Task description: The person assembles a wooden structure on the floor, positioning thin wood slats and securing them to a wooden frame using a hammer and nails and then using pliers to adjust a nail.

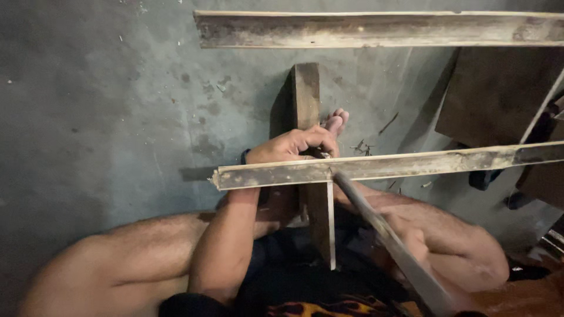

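Wood strip (376,166): long, thin, weathered, lying roughly level across the upright plank (308,97) that runs away from the person along the concrete floor (106,105). Strip's near end sticks out left of the plank; the far end runs off right toward the dark board (499,94).

Left hand (296,144): on the strip right where it crosses the plank, fingers (320,138) curled closed over the strip's top edge, pinning it against the plank. Dark band at the wrist.

Saw blade (382,229): long, flat, grey metal, angled from lower right up to the strip, tip meeting the strip's lower edge just right of the plank. Blurred.

Right hand (411,240): sits behind the blade, lower right of the plank, mostly hidden by it and blurred. Cannot tell how its fingers sit.

Foot (338,120): bare toes show just right of the plank, beyond the left hand, touching or very near the plank edge.

Second strip (376,29): similar weathered length lying on the floor well beyond the plank's far end, apart from everything else.

Knees: bare, either side of the plank's near end. Small wood chips on the floor right of the plank near the toes.
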